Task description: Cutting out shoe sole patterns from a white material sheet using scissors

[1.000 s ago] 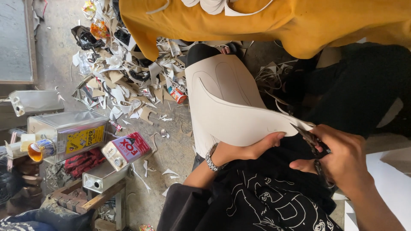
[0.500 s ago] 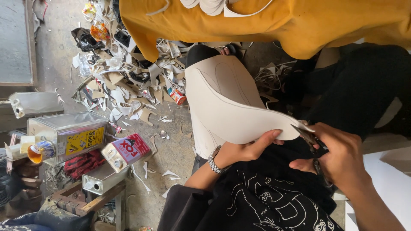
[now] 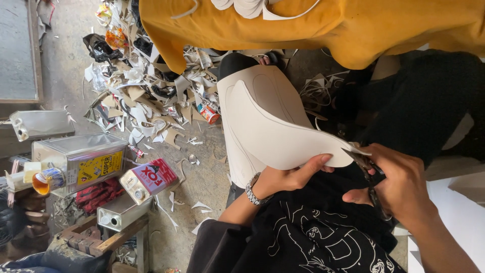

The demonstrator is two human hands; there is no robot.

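The right hand (image 3: pixel 404 189) is clenched around the handles of a pair of scissors (image 3: pixel 368 172), whose blades meet the near edge of a cream sheet (image 3: pixel 275 129) — a curved piece of stiff board or leather marked with faint pencil outlines. The left hand (image 3: pixel 290 177), a metal watch (image 3: pixel 252 191) on its wrist, pinches that same edge just beside the blades, thumb on top. The sheet arches up and away over the person's lap and black printed shirt (image 3: pixel 323 237). Beyond it, a heap of offcuts (image 3: pixel 146 96) litters the concrete floor — to the left stand metal tins (image 3: pixel 81 161) and a red-labelled can (image 3: pixel 149 178). A yellow garment (image 3: pixel 313 28) hangs across the top.
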